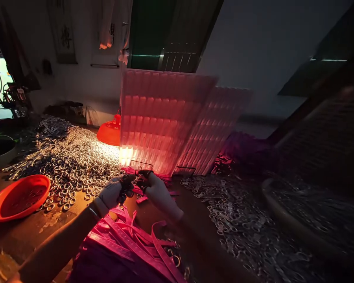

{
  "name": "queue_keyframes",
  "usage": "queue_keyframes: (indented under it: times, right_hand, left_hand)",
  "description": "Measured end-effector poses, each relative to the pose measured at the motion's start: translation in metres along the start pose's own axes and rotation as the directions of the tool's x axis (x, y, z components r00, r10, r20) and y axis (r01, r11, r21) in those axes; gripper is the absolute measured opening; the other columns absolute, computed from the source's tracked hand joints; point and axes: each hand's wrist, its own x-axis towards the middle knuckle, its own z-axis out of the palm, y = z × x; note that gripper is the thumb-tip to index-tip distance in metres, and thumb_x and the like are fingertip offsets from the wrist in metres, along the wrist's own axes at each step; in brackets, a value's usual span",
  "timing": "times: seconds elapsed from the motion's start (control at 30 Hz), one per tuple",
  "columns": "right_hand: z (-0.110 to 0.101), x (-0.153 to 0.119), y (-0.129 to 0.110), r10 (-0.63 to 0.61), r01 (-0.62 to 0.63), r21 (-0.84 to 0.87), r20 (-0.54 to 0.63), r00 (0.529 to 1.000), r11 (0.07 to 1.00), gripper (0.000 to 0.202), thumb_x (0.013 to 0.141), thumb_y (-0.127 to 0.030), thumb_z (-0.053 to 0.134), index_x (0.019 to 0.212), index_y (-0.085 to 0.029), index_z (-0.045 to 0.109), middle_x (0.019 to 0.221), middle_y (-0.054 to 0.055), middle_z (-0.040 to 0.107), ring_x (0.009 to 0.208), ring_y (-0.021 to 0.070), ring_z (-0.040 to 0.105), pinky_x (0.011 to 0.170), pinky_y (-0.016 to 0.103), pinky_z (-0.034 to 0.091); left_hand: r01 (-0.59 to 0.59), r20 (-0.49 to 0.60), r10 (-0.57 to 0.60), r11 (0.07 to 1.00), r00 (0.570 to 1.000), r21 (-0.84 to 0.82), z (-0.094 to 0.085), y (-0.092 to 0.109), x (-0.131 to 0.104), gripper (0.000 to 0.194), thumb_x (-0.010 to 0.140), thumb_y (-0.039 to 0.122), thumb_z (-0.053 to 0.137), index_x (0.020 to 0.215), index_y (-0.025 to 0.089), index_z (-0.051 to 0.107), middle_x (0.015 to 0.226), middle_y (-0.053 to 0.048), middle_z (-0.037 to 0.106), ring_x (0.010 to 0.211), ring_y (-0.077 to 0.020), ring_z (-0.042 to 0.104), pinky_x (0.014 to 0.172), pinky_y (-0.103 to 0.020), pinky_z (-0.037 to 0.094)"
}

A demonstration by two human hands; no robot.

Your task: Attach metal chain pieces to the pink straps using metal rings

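1. Head view, hands: the fingers (126, 181) of the left hand (109, 193) are bending well inward, tips meeting or nearly meeting those of the right hand (159, 194), which are sitting almost closed. The tips are looking dark, and whatever they may be holding is too small and shadowed to tell.
2. Head view, handling: this is looking like close fingertip work. Doing it well is probably depending on steadying with the left, guiding with the right, and turning the work toward the lamp (108, 133), since the right hand is partly blocking its own view.
3. Head view, straps: pink straps (129, 239) are lying in a loose heap at the surface's near edge, below the hands; loose ends are curling upward and could be snagging a wrist.
4. Head view, surface: metal rings (76, 169) are heaping toward the far left corner, an orange bowl (44, 184) is standing by the left edge, and metal clasps (230, 216) are spreading toward the right edge. Ribbed panels (153, 118) are standing near the far edge.
5. Head view, room: a dim wall (253, 43) is rising behind, with a scroll (63, 35) hanging at left; the right side is falling into shadow.
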Motion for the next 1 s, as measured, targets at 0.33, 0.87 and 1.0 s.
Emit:
queue_keyframes:
  times: [0.33,0.87,1.0]
  right_hand:
    - [0.013,0.012,-0.006,0.122,-0.114,0.263,-0.014,0.992,0.958,0.045,0.059,-0.012,0.054,0.099,-0.021,0.070,0.085,0.000,0.070,0.081,0.0182,0.061,0.073,0.030,0.049]
    - [0.008,-0.014,0.005,0.246,-0.150,0.418,-0.186,0.951,0.896,0.030,0.066,-0.029,0.065,0.093,-0.018,0.069,0.080,0.002,0.067,0.072,0.0165,0.055,0.065,0.030,0.043]
    - [-0.014,-0.022,0.005,0.172,-0.141,0.398,-0.043,0.984,0.907,0.036,0.075,-0.031,0.060,0.108,-0.019,0.069,0.080,0.002,0.067,0.069,0.0164,0.055,0.062,0.029,0.043]
  left_hand:
    - [-0.024,0.045,0.014,0.971,0.999,0.239,0.004,-0.007,-0.005,0.024,0.073,0.034,0.069,0.084,0.014,0.062,0.061,0.001,0.059,0.039,-0.0079,0.050,0.030,-0.016,0.024]
    - [-0.031,-0.056,0.033,0.999,0.998,0.037,0.016,-0.015,-0.013,0.029,0.073,0.035,0.076,0.088,0.015,0.063,0.064,0.002,0.061,0.040,-0.0036,0.046,0.033,-0.013,0.027]
    - [0.165,0.019,-0.165,0.986,0.986,0.013,0.020,-0.005,-0.004,0.021,0.073,0.026,0.075,0.085,0.013,0.064,0.060,0.002,0.060,0.041,-0.0048,0.050,0.036,-0.013,0.036]
